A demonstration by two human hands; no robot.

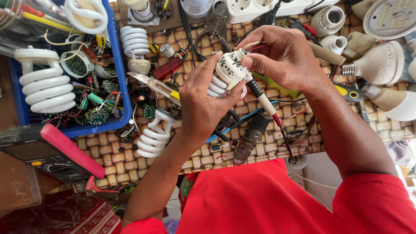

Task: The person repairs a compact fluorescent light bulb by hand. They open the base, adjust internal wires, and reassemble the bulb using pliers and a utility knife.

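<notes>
My left hand grips a white spiral lamp by its tubes, with the round base turned up. My right hand rests on that base and pinches thin wires at its top. A black and white probe with a red tip runs down from under my right hand. Both hands hover over a woven mat strewn with parts.
A blue bin at the left holds spiral lamps and circuit boards. A multimeter with a pink edge lies at the lower left. Another spiral lamp lies on the mat. White bulb housings and a power strip sit at the top right.
</notes>
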